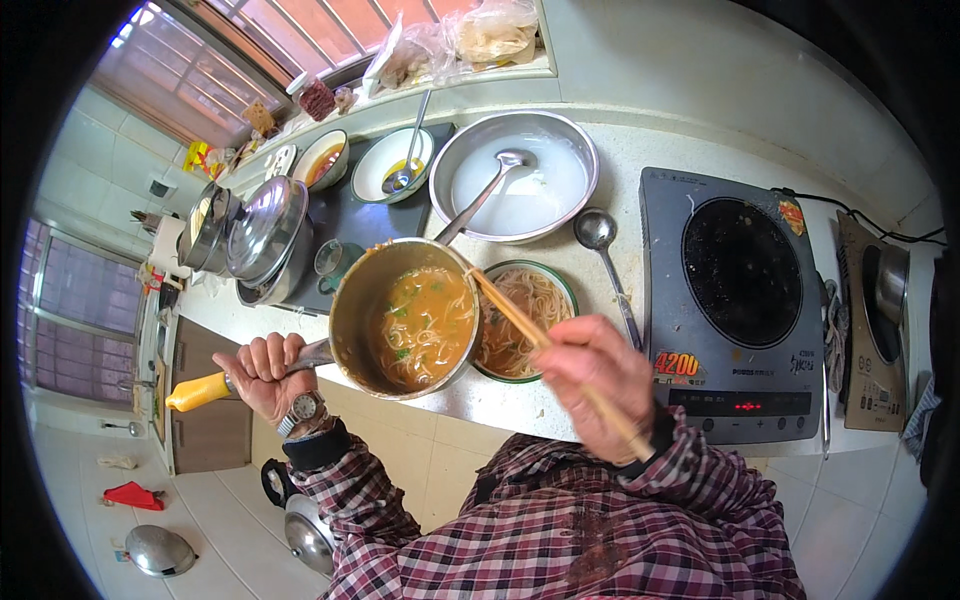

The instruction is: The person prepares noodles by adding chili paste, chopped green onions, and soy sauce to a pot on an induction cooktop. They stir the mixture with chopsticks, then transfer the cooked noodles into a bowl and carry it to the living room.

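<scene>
My left hand (268,378) grips the metal handle of a saucepan, near its yellow end (200,390). The saucepan (350,330) holds orange-brown broth with noodles and green bits, and is raised over the counter's front. My right hand (590,380) is closed on wooden chopsticks (510,310), whose tips reach the pan's right rim. Partly behind the pan sits a green-rimmed bowl (530,345) of noodles in broth. A large steel basin (455,210) of whitish liquid with a spoon stands beyond them. A steel ladle (597,232) lies right of the noodle bowl.
An induction cooker (660,260) is at the right, another appliance (865,410) beyond it. On a dark surface (340,220) at the back left stand two bowls (370,170), lidded pots (255,230) and a glass (330,260). Bags (495,40) lie on the window sill.
</scene>
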The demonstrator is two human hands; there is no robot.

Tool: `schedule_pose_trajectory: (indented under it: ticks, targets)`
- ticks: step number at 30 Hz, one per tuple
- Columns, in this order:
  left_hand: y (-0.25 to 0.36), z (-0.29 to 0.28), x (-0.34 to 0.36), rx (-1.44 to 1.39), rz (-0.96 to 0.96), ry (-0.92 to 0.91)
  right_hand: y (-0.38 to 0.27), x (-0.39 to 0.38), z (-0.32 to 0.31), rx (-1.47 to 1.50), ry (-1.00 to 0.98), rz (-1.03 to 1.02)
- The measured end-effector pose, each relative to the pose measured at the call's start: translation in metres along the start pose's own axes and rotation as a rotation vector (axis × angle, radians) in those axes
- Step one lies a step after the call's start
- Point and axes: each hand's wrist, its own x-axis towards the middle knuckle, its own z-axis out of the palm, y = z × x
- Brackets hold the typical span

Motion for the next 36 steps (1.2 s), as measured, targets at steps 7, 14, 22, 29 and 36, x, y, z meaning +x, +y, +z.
schedule_pose_trajectory:
  ticks: [7,14,22,29,36]
  targets:
    - [-0.008,0.018,0.0,0.028,0.003,0.017,-0.022,-0.002,0.007,-0.082,-0.278,-0.217]
    - [-0.06,0.068,0.015,-0.094,-0.123,-0.192,-0.018,0.004,-0.084,0.44,0.162,0.479]
    - [-0.199,0.137,0.013,-0.315,-0.392,-0.289,-0.022,-0.023,-0.192,0.36,0.777,0.61]
    - [-0.309,0.181,-0.012,-0.31,-0.531,-0.256,-0.041,-0.047,-0.237,0.196,0.947,0.631]
    - [-0.361,0.2,-0.024,-0.267,-0.571,-0.257,-0.058,-0.066,-0.26,0.452,1.118,0.684]
